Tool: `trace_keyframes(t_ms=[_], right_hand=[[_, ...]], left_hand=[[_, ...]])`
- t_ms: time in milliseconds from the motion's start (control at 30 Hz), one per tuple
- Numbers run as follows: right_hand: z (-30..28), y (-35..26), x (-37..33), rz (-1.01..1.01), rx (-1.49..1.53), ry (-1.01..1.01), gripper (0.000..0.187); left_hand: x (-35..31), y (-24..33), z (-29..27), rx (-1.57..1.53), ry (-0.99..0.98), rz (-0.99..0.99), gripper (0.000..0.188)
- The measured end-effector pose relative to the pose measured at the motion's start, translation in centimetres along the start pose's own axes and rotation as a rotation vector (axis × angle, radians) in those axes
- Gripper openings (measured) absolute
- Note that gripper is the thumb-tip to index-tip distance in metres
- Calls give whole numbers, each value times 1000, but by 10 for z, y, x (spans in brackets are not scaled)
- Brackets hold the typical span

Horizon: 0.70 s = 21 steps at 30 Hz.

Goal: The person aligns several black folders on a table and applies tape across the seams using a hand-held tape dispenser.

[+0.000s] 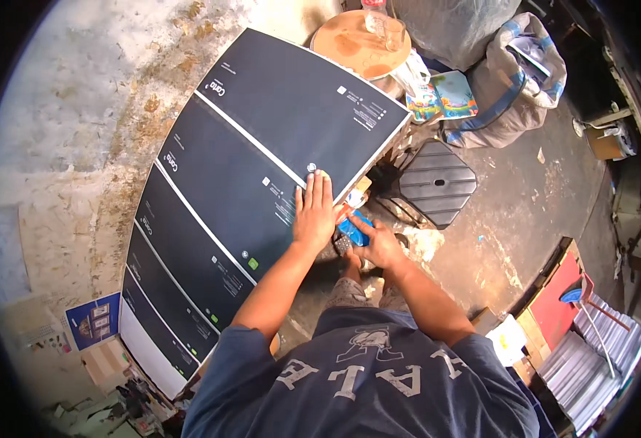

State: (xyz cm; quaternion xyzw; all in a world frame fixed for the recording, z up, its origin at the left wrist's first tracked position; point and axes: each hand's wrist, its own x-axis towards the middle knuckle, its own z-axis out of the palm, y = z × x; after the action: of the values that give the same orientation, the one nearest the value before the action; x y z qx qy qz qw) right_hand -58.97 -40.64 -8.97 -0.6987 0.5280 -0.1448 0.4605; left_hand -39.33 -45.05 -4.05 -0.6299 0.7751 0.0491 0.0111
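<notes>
A long dark sheet [218, 175] with white dividing lines and small print covers the work surface on my left. My left hand [313, 212] lies flat near its right edge, fingers stretched out and nothing in the grasp. Just beside it, off that edge, my right hand [380, 244] is closed around a bright blue object [357, 229]. An orange-red piece [344, 213] shows between that object and my left thumb. Fingers cover much of the blue object, so its exact kind cannot be told.
A black slatted plastic stool [437, 182] stands right of the sheet. Beyond it are a round orange stool top [361, 44] with a glass, a colourful booklet [452, 95] and a large woven sack [510, 80]. Stacked sheets [583, 372] lie at lower right. A stained wall [101, 146] borders the left.
</notes>
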Motion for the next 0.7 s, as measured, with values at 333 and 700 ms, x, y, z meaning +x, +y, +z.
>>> trace_keyframes(t_ms=[333, 700], right_hand=[[-32, 17, -18, 164, 242, -220, 78], [-77, 63, -65, 295, 65, -202, 75]], left_hand=[[-6, -2, 8, 78, 64, -34, 62], [-10, -13, -7, -339, 97, -154, 83]])
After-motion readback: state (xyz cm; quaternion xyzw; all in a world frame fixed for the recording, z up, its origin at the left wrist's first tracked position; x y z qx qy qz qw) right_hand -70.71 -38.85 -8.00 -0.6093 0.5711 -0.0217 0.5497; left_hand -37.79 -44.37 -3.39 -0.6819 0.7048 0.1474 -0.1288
